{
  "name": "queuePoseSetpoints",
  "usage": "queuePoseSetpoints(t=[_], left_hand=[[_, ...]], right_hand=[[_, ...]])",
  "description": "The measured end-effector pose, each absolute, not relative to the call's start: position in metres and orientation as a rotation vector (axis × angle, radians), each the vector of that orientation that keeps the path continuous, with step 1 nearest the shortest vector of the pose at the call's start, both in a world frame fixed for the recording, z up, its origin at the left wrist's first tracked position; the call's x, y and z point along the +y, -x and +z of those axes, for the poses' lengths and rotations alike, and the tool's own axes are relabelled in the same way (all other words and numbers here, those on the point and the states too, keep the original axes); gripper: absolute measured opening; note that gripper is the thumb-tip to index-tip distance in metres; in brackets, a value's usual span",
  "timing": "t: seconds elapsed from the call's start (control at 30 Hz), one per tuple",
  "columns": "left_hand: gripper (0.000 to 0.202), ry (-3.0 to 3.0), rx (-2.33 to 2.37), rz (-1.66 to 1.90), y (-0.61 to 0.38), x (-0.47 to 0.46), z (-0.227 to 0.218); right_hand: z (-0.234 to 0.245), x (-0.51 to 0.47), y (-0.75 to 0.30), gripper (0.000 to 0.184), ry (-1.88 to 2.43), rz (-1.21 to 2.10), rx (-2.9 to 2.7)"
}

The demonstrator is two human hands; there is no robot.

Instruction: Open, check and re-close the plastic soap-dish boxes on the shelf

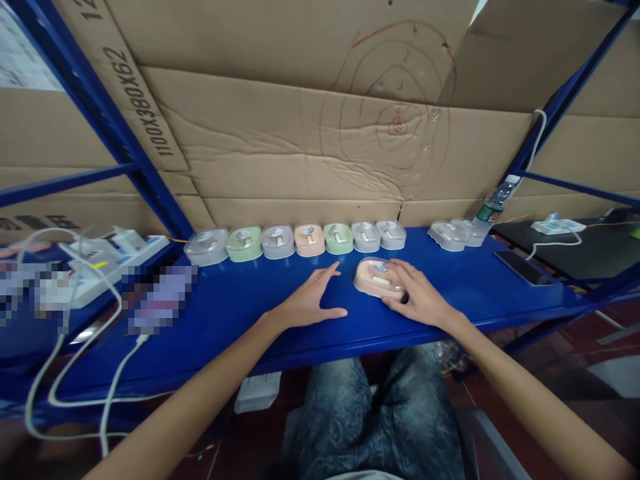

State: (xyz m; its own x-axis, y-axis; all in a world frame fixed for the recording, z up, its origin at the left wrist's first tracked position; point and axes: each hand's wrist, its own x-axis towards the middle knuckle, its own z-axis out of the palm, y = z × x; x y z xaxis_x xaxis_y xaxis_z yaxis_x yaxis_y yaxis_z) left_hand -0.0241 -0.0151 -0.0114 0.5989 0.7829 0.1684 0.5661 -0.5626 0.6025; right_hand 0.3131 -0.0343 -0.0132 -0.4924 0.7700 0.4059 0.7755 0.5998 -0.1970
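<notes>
My right hand (419,293) grips the right side of a peach-coloured case with a clear cover (374,283), resting on the blue shelf. A pale oblong piece shows on the case's top, and its right end is hidden by my fingers. To the left of it, my left hand (313,300) hovers near the shelf surface with thumb and fingers apart, holding nothing. Behind both hands runs a row of similar covered cases, among them a green one (245,244), a peach one (309,240) and a grey one (391,235).
Two stacked-looking clear covers (449,235) stand at the right, beside a water bottle (494,203). A dark phone (523,267) lies at the right end. At the left are a blurred-out phone (163,299), white cables and a power strip (145,252). Cardboard (270,147) walls the back.
</notes>
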Motion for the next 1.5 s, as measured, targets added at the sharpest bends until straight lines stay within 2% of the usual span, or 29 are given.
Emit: queuePoseSetpoints(t=[0.1, 0.2, 0.37, 0.57, 0.7, 0.93, 1.3, 1.37, 1.5], left_hand=[[0.112, -2.306, 1.086, 0.572, 0.024, -0.016, -0.009], [0.108, -2.298, 1.1, 0.571, 0.023, -0.016, -0.008], [0.103, -2.319, 1.11, 0.545, 0.022, -0.016, -0.007], [0.099, -2.322, 1.12, 0.525, 0.024, -0.015, -0.008], [0.095, -2.331, 1.089, 0.54, 0.024, -0.015, -0.008], [0.091, -2.35, 1.081, 0.552, 0.025, -0.015, -0.007], [0.094, -2.337, 1.112, 0.516, 0.023, -0.018, -0.002], [0.093, -2.354, 1.104, 0.516, 0.023, -0.018, -0.002], [0.094, -2.352, 1.091, 0.527, 0.024, -0.016, -0.004]], right_hand=[[-0.013, -0.029, -0.361, 0.081, 1.442, -0.213, -2.351], [-0.016, -0.018, -0.4, 0.08, 1.628, -0.398, -2.273], [-0.022, 0.012, -0.422, 0.084, 1.886, -0.62, -2.117], [-0.019, 0.065, -0.426, 0.087, 2.063, -0.628, -2.0], [-0.02, 0.091, -0.433, 0.086, 2.152, -0.415, -1.854], [-0.025, 0.115, -0.429, 0.088, 2.142, -0.33, -1.773], [-0.024, 0.13, -0.414, 0.098, 2.257, -0.268, -1.67], [-0.02, 0.124, -0.405, 0.094, 2.201, -0.341, -1.704], [-0.016, 0.108, -0.372, 0.079, 1.827, -0.516, -1.972]])
